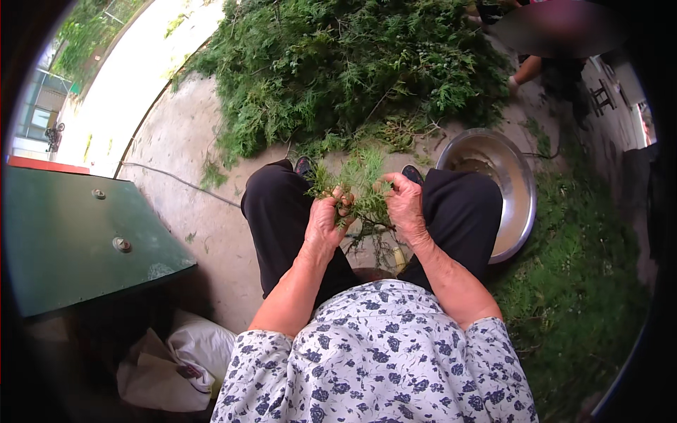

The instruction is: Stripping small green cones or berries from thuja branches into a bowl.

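Observation:
Between my knees I hold a leafy green conifer sprig (367,176) with flat, scale-like foliage. My left hand (330,217) is closed around its stems, fingers curled with leaves poking out past them. On the other side my right hand (405,204) pinches at the sprig's foliage, thumb and forefinger together at its edge. Darker thin twigs (377,236) hang below the sprig, between my wrists. Just beyond my right knee stands a wide metal basin (525,194), with small bits in its bottom.
A large heap of green conifer branches (352,70) lies ahead. More greenery (571,275) spreads on the right. At left are a green metal-looking box (84,240), a white sack (197,352) and a cable (183,181). Another person's arm (527,70) reaches in at the far right.

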The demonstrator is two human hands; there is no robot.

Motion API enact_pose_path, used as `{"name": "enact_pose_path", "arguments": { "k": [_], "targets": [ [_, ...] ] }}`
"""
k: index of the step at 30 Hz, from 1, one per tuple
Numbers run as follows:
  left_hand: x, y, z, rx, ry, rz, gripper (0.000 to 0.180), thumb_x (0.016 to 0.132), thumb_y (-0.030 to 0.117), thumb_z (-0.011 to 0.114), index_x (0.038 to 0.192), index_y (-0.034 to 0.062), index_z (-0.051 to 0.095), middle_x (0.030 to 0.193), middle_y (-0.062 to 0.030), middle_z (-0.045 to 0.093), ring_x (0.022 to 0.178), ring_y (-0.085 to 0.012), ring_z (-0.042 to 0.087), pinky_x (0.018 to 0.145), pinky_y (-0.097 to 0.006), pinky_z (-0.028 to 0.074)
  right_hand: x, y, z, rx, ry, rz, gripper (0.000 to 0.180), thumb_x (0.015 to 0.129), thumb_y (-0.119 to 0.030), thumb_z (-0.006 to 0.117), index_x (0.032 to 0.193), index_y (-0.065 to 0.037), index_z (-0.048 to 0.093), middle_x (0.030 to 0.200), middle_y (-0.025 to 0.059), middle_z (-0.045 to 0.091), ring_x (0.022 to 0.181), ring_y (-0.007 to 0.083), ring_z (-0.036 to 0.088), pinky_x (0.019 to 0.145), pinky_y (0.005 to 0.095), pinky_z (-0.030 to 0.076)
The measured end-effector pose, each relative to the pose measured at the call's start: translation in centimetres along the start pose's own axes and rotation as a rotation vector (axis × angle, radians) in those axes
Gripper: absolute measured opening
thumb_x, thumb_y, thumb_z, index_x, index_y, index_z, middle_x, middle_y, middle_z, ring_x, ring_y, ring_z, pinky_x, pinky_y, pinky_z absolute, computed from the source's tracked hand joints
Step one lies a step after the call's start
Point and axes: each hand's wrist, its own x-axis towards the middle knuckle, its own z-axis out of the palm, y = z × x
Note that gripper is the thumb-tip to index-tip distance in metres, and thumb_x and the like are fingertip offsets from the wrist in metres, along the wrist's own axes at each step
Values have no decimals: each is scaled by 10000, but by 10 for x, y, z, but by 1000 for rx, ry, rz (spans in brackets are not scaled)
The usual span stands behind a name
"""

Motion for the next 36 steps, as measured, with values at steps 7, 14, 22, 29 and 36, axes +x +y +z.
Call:
{"name": "enact_pose_path", "arguments": {
  "k": [7,14,22,29,36],
  "targets": [
    [-3,-1,1,70,-24,19,98,894,221,522,830,147,525,628,47,520,447,-59,390,451,-249,348,15,-8,-22,913,-370,379,358,766,50,521,1118,-7,488,1002,110,579,855,185,597,686,288,486],
    [-10,0,7,114,46,88,124,833,195,627,825,87,568,682,10,542,560,-87,488,509,-236,416,14,-22,-31,787,-436,338,270,786,-48,635,1047,-6,586,904,33,616,789,111,584,653,238,461],
    [-13,0,13,685,-181,187,284,745,142,712,974,8,611,844,3,617,745,-104,567,662,-229,434,17,-15,-14,333,-131,32,191,774,-53,668,956,-6,639,764,-4,611,620,21,520,527,180,431],
    [-22,13,5,484,-113,331,192,696,177,710,786,41,609,724,7,571,669,-111,518,636,-248,403,45,-47,-97,647,227,10,114,820,-50,626,910,18,611,761,31,607,613,79,562,511,187,446],
    [-33,27,11,668,-182,473,233,681,242,679,720,29,592,684,17,537,638,-100,482,594,-241,375,25,0,-208,-747,579,-118,220,807,-61,545,1008,-32,629,1100,113,583,992,202,554,871,292,423]
  ]
}}
